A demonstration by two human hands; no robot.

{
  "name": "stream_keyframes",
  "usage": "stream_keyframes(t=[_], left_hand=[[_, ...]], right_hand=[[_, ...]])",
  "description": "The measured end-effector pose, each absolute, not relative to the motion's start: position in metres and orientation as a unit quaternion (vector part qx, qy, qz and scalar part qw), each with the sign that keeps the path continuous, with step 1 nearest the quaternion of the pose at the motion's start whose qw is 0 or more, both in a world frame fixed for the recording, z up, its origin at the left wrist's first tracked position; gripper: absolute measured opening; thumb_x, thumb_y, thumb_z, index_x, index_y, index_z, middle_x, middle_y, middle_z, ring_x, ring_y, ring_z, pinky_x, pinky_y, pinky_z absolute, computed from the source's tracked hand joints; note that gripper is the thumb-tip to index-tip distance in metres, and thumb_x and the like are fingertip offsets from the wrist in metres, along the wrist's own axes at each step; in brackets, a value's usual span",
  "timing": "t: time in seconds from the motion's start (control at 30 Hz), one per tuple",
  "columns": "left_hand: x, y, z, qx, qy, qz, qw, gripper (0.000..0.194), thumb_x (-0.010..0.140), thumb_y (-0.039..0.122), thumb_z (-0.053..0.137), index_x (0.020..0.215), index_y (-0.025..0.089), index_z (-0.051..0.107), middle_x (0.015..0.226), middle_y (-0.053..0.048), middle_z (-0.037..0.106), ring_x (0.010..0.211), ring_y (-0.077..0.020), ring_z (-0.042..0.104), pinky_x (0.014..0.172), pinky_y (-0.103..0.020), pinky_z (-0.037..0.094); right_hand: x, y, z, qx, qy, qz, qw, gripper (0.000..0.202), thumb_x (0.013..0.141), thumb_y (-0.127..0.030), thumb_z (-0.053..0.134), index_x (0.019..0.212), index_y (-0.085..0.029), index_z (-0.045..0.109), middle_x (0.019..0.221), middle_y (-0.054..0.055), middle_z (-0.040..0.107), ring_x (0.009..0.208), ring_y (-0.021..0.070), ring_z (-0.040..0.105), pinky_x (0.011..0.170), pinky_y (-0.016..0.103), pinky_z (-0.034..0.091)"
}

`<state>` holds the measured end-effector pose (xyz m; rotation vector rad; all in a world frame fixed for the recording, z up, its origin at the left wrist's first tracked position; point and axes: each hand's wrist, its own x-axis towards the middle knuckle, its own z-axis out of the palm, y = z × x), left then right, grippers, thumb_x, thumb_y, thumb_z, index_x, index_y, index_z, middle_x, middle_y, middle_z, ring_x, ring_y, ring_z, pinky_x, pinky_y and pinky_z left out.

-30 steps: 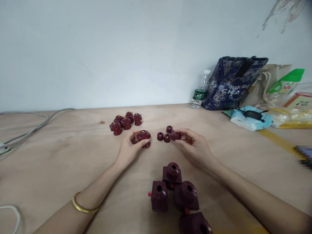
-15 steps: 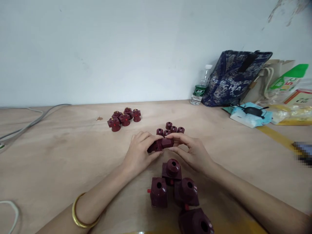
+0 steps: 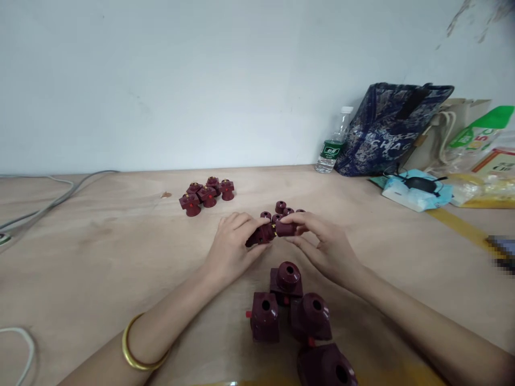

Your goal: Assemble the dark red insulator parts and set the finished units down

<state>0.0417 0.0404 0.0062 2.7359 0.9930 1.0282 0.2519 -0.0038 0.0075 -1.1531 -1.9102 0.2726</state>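
My left hand (image 3: 235,244) grips a dark maroon square part (image 3: 263,234) between thumb and fingers. To its right, my right hand (image 3: 325,241) pinches a maroon cap (image 3: 285,228). A bit of yellow metal shows between the two pieces. Several small round maroon caps (image 3: 280,206) stand just behind my hands, partly hidden by them. Nearer to me sit several larger maroon housings with domed tops and holes (image 3: 264,317), some with a red tab. A group of square-topped maroon pieces with brass-coloured centres (image 3: 208,196) stands at the back left.
Along the back right are a water bottle (image 3: 332,147), a dark patterned bag (image 3: 390,131), a blue packet (image 3: 416,194) and plastic packages (image 3: 478,185). Grey cables (image 3: 60,199) lie at the left. A white cable (image 3: 28,343) curves at the lower left of the table (image 3: 100,268).
My right hand has moved slightly right with the cap, which now sits apart from the square part, showing yellow metal between them. The view has shifted slightly.
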Motion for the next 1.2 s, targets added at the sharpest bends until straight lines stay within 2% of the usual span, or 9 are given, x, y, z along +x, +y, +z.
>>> stream_keyframes(t=[0.23,0.4,0.47,0.6,0.73,0.93,1.03,1.1,1.2], left_hand=[[0.042,0.037,0.007,0.889,0.319,0.327,0.017,0.033,0.082,0.029,0.065,0.114,0.021,0.060,0.091,-0.006,0.061,0.087,-0.0219,0.053,0.075,-0.035,0.040],[0.046,0.034,0.006,0.906,0.295,0.302,-0.035,0.033,0.083,0.029,0.063,0.114,0.020,0.058,0.092,-0.007,0.062,0.087,-0.0225,0.052,0.075,-0.037,0.038],[0.047,0.034,0.006,0.908,0.297,0.294,-0.036,0.032,0.082,0.029,0.064,0.113,0.020,0.059,0.092,-0.006,0.062,0.087,-0.0224,0.053,0.075,-0.036,0.037],[0.048,0.035,0.007,0.897,0.320,0.305,0.001,0.033,0.081,0.029,0.066,0.112,0.021,0.060,0.092,-0.006,0.063,0.088,-0.0229,0.055,0.076,-0.037,0.039],[0.054,0.039,0.003,0.861,0.326,0.355,0.159,0.033,0.077,0.023,0.069,0.109,0.021,0.060,0.100,-0.006,0.066,0.095,-0.0225,0.058,0.085,-0.038,0.044],[0.074,0.048,-0.006,0.695,0.253,0.304,0.601,0.045,0.072,0.031,0.074,0.112,0.017,0.059,0.111,-0.009,0.067,0.100,-0.0225,0.064,0.090,-0.038,0.049],[0.078,0.045,0.000,0.700,0.193,0.213,0.653,0.043,0.083,0.052,0.056,0.107,0.018,0.065,0.110,-0.009,0.068,0.107,-0.0233,0.062,0.096,-0.039,0.045],[0.078,0.042,0.004,0.686,0.165,0.164,0.689,0.058,0.086,0.064,0.038,0.102,0.018,0.069,0.109,-0.010,0.069,0.107,-0.0240,0.062,0.096,-0.040,0.045],[0.074,0.044,0.008,0.691,0.192,0.153,0.680,0.065,0.085,0.068,0.033,0.102,0.016,0.069,0.105,-0.013,0.070,0.093,-0.0243,0.066,0.083,-0.039,0.051]], right_hand=[[0.251,-0.003,0.003,-0.450,-0.777,0.123,0.424,0.027,0.086,-0.025,0.060,0.113,-0.022,0.060,0.104,0.003,0.069,0.089,0.0179,0.065,0.082,0.030,0.051],[0.248,-0.003,0.002,-0.534,-0.739,0.150,0.382,0.030,0.088,-0.045,0.053,0.083,-0.019,0.066,0.060,0.000,0.064,0.052,0.0143,0.059,0.051,0.025,0.045],[0.249,-0.004,0.005,-0.539,-0.742,0.153,0.368,0.037,0.092,-0.047,0.045,0.078,-0.018,0.065,0.059,0.000,0.063,0.051,0.0138,0.058,0.050,0.024,0.044],[0.249,-0.007,0.014,-0.492,-0.760,0.175,0.387,0.040,0.087,-0.037,0.057,0.123,-0.020,0.052,0.094,0.005,0.069,0.069,0.0149,0.063,0.060,0.025,0.049],[0.254,-0.005,0.018,-0.530,-0.741,0.183,0.371,0.043,0.089,-0.036,0.053,0.128,-0.020,0.047,0.067,-0.001,0.065,0.055,0.0141,0.059,0.059,0.026,0.048],[0.288,0.015,0.016,-0.588,-0.650,0.160,0.454,0.042,0.089,-0.046,0.050,0.121,-0.019,0.051,0.069,0.001,0.067,0.049,0.0131,0.059,0.056,0.027,0.049],[0.294,0.024,0.006,-0.585,-0.637,0.199,0.462,0.038,0.090,-0.045,0.046,0.115,-0.017,0.055,0.074,0.003,0.067,0.048,0.0129,0.059,0.052,0.026,0.048],[0.291,0.030,-0.003,-0.563,-0.647,0.250,0.449,0.035,0.091,-0.043,0.043,0.111,-0.017,0.058,0.084,0.006,0.068,0.049,0.0125,0.060,0.050,0.026,0.047],[0.278,0.039,-0.012,-0.540,-0.672,0.276,0.426,0.030,0.089,-0.038,0.047,0.107,-0.017,0.060,0.098,0.007,0.067,0.050,0.0113,0.059,0.050,0.027,0.047]])
